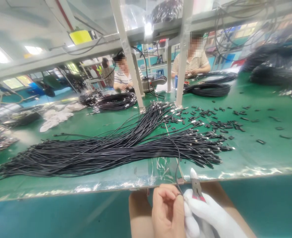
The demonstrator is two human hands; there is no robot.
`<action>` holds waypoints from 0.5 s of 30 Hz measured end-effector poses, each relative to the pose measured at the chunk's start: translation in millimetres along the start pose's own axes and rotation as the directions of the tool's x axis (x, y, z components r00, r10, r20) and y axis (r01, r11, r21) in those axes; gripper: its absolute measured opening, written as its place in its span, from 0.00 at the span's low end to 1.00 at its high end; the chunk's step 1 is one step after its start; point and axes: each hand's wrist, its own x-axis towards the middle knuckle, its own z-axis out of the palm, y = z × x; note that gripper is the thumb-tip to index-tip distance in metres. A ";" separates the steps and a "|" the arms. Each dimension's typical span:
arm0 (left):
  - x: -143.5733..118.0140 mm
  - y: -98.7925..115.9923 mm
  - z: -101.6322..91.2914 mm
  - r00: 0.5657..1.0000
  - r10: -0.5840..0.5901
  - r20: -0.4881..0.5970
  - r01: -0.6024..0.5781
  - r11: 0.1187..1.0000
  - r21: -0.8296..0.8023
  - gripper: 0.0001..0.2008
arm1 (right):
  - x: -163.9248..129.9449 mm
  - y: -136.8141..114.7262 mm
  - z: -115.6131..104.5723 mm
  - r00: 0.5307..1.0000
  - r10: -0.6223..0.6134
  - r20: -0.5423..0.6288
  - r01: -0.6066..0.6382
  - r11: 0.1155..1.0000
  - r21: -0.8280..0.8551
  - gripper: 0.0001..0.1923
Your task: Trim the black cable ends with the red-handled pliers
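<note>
A: What is held below the near edge of the green desk (pixel 260 158)?

B: A single thin black cable (pixel 177 162) is pinched at its end by the bare left hand (pixel 168 211), whose fingers (pixel 169 193) are curled narrow around it. From there the cable is led up over the near edge of the desk to the big heap.

A: And the other hand?

B: The right hand in a white glove (pixel 207 215) is closed around small red-handled metal cutting pliers (pixel 196 186). The tips are pointed upward, just beside the cable end and the left fingers. Whether the cable is touched by the pliers cannot be told.

A: What is spread on the desk?

B: A long bundle of black cables with metal ends (pixel 106 152) is laid along the near edge, from the left side to the middle. Small black sleeve pieces (pixel 220 124) are scattered toward the right side. Coiled black cable rolls (pixel 209 89) are set near the far edge.

A: Is anyone else seen?

B: Two seated persons in striped shirts (pixel 194 62) are seen at the far edge, their hands kept at their own cables. White cloths (pixel 58 115) are left at the far left.
</note>
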 end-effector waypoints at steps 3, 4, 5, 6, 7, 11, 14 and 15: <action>1.3 -5.7 -10.4 0.999 0.037 0.024 -0.041 0.987 0.153 0.11 | -4.6 0.2 -2.2 0.987 -0.041 -0.153 -0.028 0.905 -0.423 0.23; 2.0 -7.0 -14.6 0.999 0.032 0.041 -0.041 0.973 0.229 0.09 | -5.8 1.4 -4.6 0.975 -0.104 -0.196 -0.027 0.820 -0.572 0.23; 2.6 -7.9 -18.6 0.998 0.022 0.055 -0.038 0.954 0.299 0.07 | -6.5 3.4 -7.5 0.959 -0.180 -0.217 -0.021 0.723 -0.690 0.23; 3.2 -8.3 -22.1 0.998 0.012 0.062 -0.033 0.935 0.354 0.06 | -6.7 6.0 -10.7 0.942 -0.254 -0.221 -0.014 0.625 -0.780 0.23; 3.7 -8.4 -24.8 0.998 0.001 0.058 -0.023 0.919 0.393 0.05 | -6.5 8.9 -13.6 0.924 -0.320 -0.207 -0.006 0.531 -0.847 0.23; 5.4 -6.6 -28.1 0.997 -0.073 0.018 0.060 0.911 0.407 0.06 | -3.6 16.9 -17.8 0.857 -0.503 -0.114 0.046 0.296 -0.954 0.21; 8.9 -5.0 -28.7 0.985 -0.165 0.045 0.137 0.922 0.361 0.10 | -1.6 14.3 -12.8 0.790 -0.613 0.017 0.137 0.150 -0.979 0.16; 10.9 -4.1 -29.9 0.980 -0.181 0.083 0.138 0.917 0.373 0.10 | -1.1 12.6 -11.0 0.760 -0.645 0.077 0.173 0.087 -0.981 0.16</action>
